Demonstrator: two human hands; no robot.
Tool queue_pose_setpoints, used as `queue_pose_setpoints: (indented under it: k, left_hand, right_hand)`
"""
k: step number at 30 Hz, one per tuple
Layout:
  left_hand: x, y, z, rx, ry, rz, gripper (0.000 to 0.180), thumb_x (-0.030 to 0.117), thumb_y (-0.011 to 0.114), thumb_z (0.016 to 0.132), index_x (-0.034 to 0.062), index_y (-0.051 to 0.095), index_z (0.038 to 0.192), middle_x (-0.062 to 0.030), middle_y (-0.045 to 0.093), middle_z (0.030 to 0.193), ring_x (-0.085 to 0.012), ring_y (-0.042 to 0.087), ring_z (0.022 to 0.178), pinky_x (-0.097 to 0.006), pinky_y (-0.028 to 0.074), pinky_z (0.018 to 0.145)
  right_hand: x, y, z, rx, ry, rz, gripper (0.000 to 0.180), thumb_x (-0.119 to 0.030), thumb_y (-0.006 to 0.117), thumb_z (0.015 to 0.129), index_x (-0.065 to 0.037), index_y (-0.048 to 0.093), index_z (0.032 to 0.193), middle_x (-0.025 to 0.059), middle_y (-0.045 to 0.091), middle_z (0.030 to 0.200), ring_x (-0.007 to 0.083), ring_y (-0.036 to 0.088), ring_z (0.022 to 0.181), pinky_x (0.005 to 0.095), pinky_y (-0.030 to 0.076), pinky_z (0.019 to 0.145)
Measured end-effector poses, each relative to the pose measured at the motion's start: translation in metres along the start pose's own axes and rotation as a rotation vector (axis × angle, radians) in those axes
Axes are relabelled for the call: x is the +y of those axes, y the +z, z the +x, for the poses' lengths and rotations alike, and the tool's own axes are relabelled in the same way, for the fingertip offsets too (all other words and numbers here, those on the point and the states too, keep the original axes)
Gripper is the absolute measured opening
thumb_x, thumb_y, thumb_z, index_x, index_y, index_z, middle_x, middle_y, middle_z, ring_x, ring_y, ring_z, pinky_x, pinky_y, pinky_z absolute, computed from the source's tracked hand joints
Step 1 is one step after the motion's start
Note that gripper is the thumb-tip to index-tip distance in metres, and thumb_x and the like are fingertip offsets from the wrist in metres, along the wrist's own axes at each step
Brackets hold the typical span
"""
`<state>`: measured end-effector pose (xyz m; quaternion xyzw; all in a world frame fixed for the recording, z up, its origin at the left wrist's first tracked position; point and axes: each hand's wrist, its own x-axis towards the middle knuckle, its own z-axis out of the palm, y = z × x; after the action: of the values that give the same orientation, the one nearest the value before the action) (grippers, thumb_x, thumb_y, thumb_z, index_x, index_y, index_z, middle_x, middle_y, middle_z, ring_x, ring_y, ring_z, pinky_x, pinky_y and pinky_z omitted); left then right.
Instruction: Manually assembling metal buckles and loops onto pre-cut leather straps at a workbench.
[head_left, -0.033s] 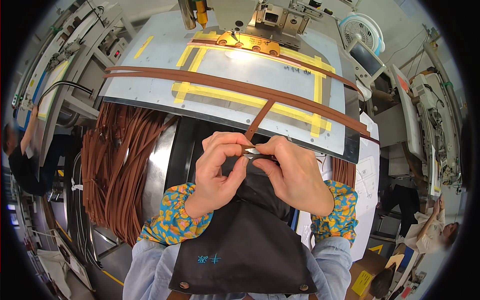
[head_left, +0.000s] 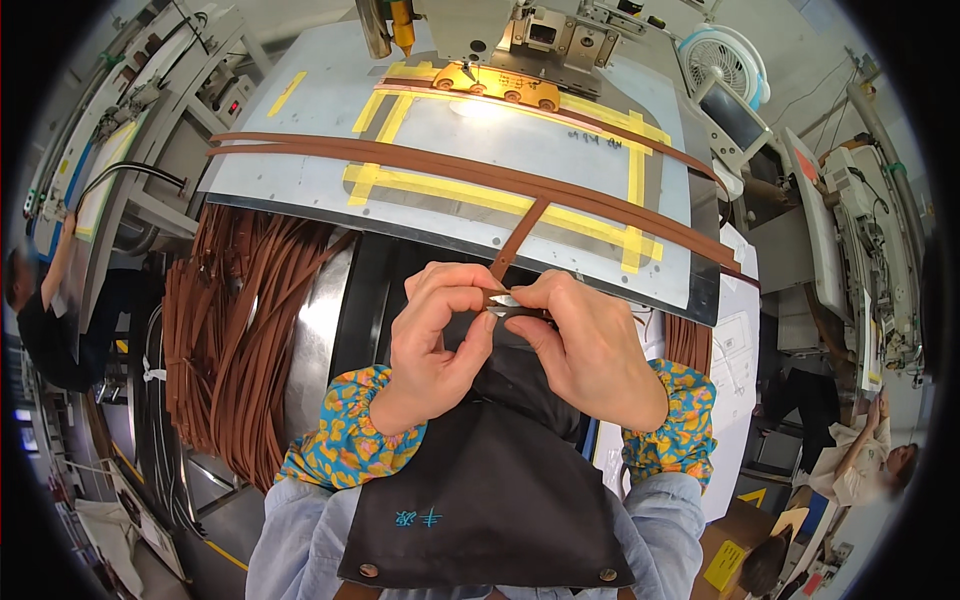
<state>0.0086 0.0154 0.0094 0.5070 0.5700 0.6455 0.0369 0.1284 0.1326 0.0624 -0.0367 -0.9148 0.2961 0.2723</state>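
Hands meet just below table (head_left: 300, 170) edge: left hand (head_left: 432, 340) and right hand (head_left: 590, 350) fingers pinched shut on strap (head_left: 515, 245) end and small metal clip (head_left: 503, 300). Strap runs up onto table.

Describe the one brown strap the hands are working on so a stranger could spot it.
Start at the grey machine table with yellow tape. Long brown straps cross it sideways; one short strap branches off toward the person, ending between left hand and right hand.
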Motion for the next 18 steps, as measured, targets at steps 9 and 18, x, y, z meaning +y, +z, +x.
queue_pose_setpoints:
  k: [9,18]
  left_hand:
    - [0.0,0.001,0.0,-0.021,-0.003,-0.069,0.016,-0.009,0.061,0.071,-0.0011,0.055,0.084,-0.0123,0.059,0.096,-0.0223,0.053,0.085,-0.031,0.037,0.079]
    - [0.004,0.002,0.001,-0.036,-0.094,-0.1,0.015,-0.009,0.06,0.074,-0.001,0.056,0.086,-0.0112,0.058,0.098,-0.0219,0.052,0.087,-0.031,0.037,0.08]
  right_hand:
    - [0.0,-0.005,0.001,-0.039,-0.008,0.015,0.022,-0.003,0.066,0.077,-0.001,0.046,0.087,0.0112,0.058,0.075,0.0302,0.059,0.065,0.0361,0.044,0.049]
    - [0.012,-0.002,-0.001,0.02,0.057,0.195,0.02,-0.003,0.065,0.079,-0.001,0.049,0.09,0.0111,0.059,0.077,0.0292,0.06,0.066,0.0349,0.044,0.05]
